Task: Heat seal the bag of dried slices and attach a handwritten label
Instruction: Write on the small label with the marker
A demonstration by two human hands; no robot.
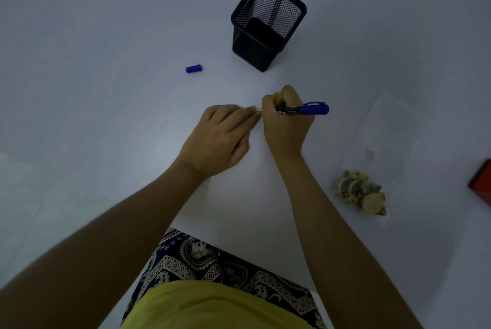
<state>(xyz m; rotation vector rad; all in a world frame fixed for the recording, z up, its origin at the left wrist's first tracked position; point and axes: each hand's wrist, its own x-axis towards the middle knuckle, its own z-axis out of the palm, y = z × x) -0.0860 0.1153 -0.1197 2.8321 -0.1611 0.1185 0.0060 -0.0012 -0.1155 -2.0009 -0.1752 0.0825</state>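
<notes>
Head view. A blue marker (pixel 305 109) is clenched in the right hand (pixel 285 121), its capped end pointing right, its writing tip hidden behind the fist. The left hand (pixel 223 137) is laid palm-down just beside the right, fingertips (pixel 252 113) meeting the right hand's knuckles; something small and pale is pinched or pressed there, but what it is cannot be told, nor whether the left hand grips it.

A loose blue cap (pixel 193 68) is seen lying on the white table (pixel 106 36), well apart to the upper left of the hands. A black mesh pen holder (pixel 267 23) stands upright beyond the hands, nothing made out inside it.

The clear bag (pixel 377 142) is found flat on the table to the right of the right forearm, apart from both hands, with the dried slices (pixel 360 192) bunched at its near end. A red object (pixel 482 182) is cut off by the right edge, near the bag.

Patterned trousers (pixel 212 259) and a yellow garment (pixel 212 307) are noted at the bottom edge.
</notes>
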